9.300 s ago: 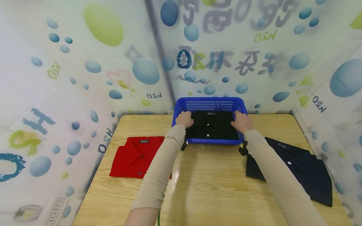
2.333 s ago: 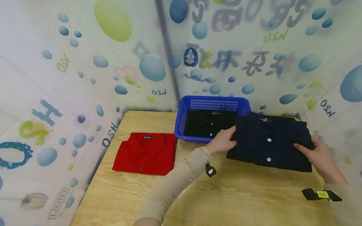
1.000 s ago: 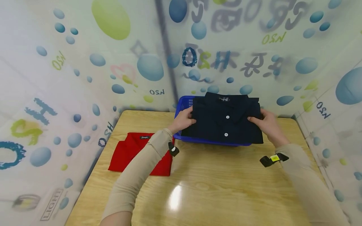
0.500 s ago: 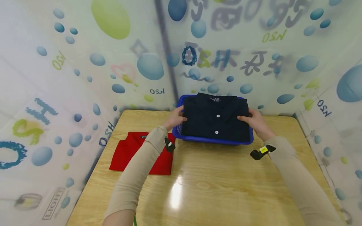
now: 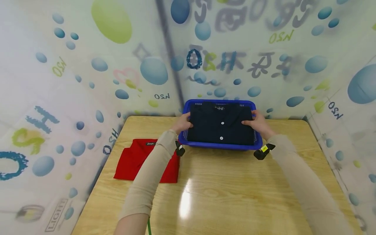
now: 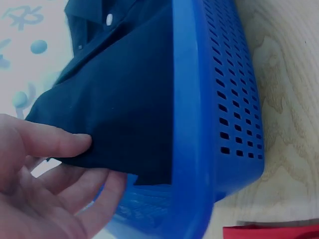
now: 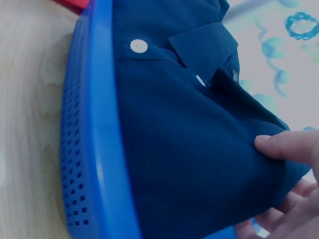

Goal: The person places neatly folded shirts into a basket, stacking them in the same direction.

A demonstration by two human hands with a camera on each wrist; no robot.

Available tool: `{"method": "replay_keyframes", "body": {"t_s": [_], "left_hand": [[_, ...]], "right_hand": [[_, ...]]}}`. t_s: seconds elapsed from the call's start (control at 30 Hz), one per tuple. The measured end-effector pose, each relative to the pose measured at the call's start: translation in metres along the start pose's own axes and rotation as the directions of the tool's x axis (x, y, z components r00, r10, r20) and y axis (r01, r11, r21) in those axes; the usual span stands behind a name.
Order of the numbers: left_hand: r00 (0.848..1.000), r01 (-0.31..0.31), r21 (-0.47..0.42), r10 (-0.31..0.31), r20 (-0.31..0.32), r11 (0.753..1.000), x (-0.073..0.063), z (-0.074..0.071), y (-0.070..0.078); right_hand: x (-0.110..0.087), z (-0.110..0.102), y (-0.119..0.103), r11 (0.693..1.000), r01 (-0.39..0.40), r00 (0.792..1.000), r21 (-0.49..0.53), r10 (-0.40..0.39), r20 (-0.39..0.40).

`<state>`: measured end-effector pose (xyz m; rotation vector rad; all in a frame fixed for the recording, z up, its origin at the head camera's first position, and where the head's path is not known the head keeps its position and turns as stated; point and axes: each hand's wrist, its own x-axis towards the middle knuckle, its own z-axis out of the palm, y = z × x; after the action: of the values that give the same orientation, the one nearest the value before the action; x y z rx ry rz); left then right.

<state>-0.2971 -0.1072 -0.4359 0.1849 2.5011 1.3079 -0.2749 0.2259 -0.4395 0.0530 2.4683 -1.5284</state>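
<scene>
At the left of the table (image 5: 223, 189), a red shirt (image 5: 132, 160) lies folded flat, collar toward the back wall (image 5: 117, 75). The person's left forearm passes over it in a pale sleeve (image 5: 144, 186), hiding part of it from me. Neither hand touches the red shirt.

Next along is the left hand (image 5: 182, 123), at the near side of a blue basket (image 5: 217, 144). It pinches the side edge of a folded navy shirt (image 5: 211, 129), thumb on top of the cloth and fingers curled beneath it. A black strap (image 5: 180, 150) sits on that wrist.

In the middle, the navy shirt lies within the basket's rim, buttons up, its collar toward the basket's far wall. From here it looks nearly level, though I can't tell whether its whole underside has support.

To the right, the right hand (image 5: 259, 124) pinches the opposite edge the same way, thumb above and fingers tucked below.

I take the step in hand to be seating the navy shirt in the basket, very nearly done. As I judge it, the next move calls for letting both edges down evenly, then sliding the fingers out from underneath without dragging a corner up over the rim. The red shirt, outside the basket, seems the likely one to fetch after that.
</scene>
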Motion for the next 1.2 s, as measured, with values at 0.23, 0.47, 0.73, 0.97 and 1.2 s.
{"method": "replay_keyframes", "body": {"t_s": [0.23,0.47,0.73,0.97,1.2], "left_hand": [[0.993,0.120,0.142,-0.120,-0.006,0.983,0.006,0.006,-0.008],[0.999,0.033,0.223,-0.035,0.003,0.974,0.052,0.009,-0.069],[0.998,0.028,0.307,-0.046,0.051,0.951,-0.008,-0.006,0.000],[0.996,-0.053,0.253,0.033,0.082,0.966,-0.022,-0.022,-0.005],[0.993,-0.090,0.190,0.073,0.094,0.978,-0.033,-0.033,-0.013]], "right_hand": [[0.003,0.005,0.009,1.000,0.000,1.000,0.007,0.000,-0.011],[-0.003,-0.001,0.014,0.999,0.008,0.999,0.040,-0.010,0.034],[-0.013,-0.006,0.017,0.994,0.095,0.995,-0.061,-0.096,-0.006],[-0.018,0.000,0.019,0.980,0.164,0.986,-0.116,-0.165,-0.001],[-0.023,0.012,0.012,0.976,0.188,0.982,-0.108,-0.185,0.033]]}}
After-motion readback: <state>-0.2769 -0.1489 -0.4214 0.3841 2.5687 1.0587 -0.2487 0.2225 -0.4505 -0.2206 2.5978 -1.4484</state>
